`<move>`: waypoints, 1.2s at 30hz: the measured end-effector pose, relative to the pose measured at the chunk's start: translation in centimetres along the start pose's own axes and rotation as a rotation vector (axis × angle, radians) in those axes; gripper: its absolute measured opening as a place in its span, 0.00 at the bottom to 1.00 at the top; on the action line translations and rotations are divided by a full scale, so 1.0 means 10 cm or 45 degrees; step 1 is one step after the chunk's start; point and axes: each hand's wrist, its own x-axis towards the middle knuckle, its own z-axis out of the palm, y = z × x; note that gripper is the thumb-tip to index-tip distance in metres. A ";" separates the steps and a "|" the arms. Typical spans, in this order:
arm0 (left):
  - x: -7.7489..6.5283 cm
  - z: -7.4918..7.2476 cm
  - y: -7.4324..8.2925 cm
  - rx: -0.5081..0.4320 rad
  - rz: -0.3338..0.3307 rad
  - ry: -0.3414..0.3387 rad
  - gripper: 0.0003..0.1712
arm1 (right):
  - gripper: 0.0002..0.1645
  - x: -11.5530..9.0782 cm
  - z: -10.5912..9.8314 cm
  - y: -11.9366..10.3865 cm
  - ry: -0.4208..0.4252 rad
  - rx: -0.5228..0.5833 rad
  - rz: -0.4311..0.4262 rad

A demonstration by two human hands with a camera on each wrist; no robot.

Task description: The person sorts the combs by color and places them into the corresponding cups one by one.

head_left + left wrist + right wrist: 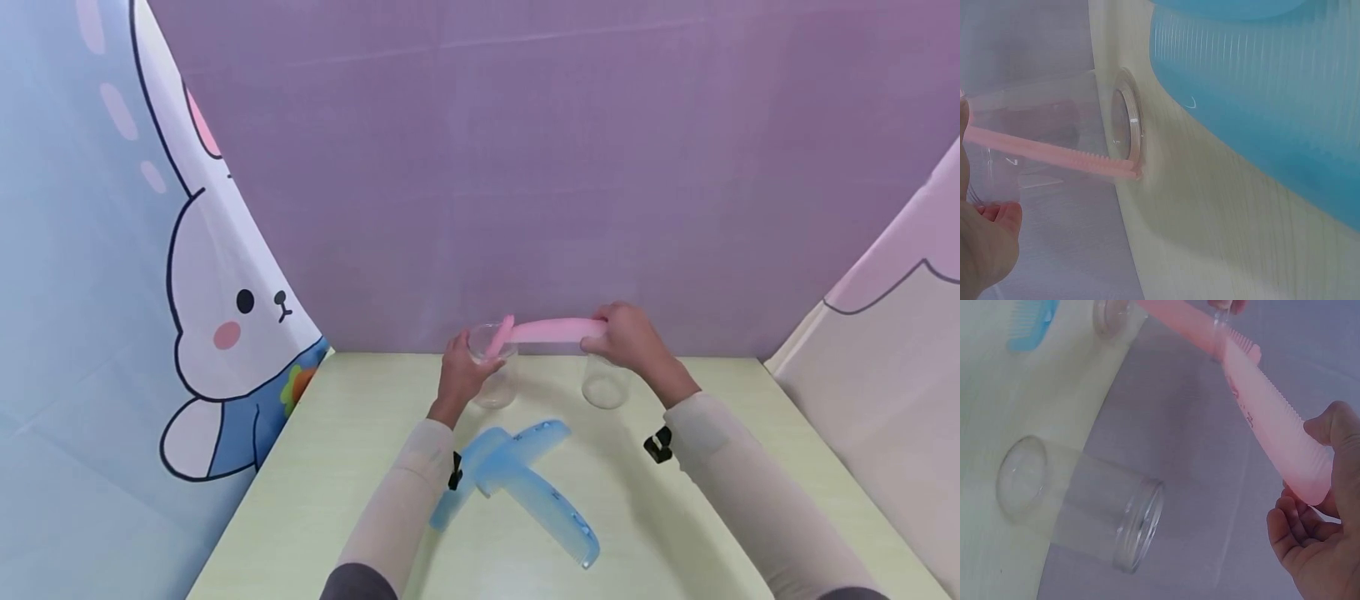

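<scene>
My left hand (pixel 459 375) grips a clear jar (pixel 497 392) near its rim, and the jar stands upright on the table. Inside it a pink comb (pixel 1047 152) leans, its lower end at the jar's bottom. My right hand (pixel 633 340) pinches one end of a second pink comb (pixel 1279 425) between thumb and fingers. That comb is held almost level, its far end at the rim of the left jar, beside the first comb's top. Below my right hand stands another clear jar (pixel 1085 500), open at the top, with nothing in it.
Three translucent blue combs (pixel 551 508) lie overlapping on the pale table (pixel 300 533), nearer to me than the jars. A purple cloth (pixel 525 183) hangs behind the table. Printed cloths stand at the left (pixel 82 333) and right (pixel 907 375).
</scene>
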 end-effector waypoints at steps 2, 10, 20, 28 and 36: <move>0.00 0.00 0.01 0.000 -0.001 0.000 0.54 | 0.20 0.02 -0.02 -0.06 -0.011 0.009 0.012; 0.02 0.01 -0.01 -0.006 0.037 0.002 0.54 | 0.17 0.13 0.05 -0.29 0.014 0.048 0.020; 0.02 0.01 0.00 0.023 0.012 -0.011 0.54 | 0.40 0.23 0.22 -0.43 0.008 0.364 -0.011; 0.06 0.00 0.01 0.040 0.008 -0.042 0.55 | 0.39 0.18 0.24 -0.33 -0.079 0.395 0.012; -0.07 -0.07 0.05 0.014 0.041 -0.056 0.58 | 0.38 0.09 0.22 -0.05 -0.042 0.388 0.067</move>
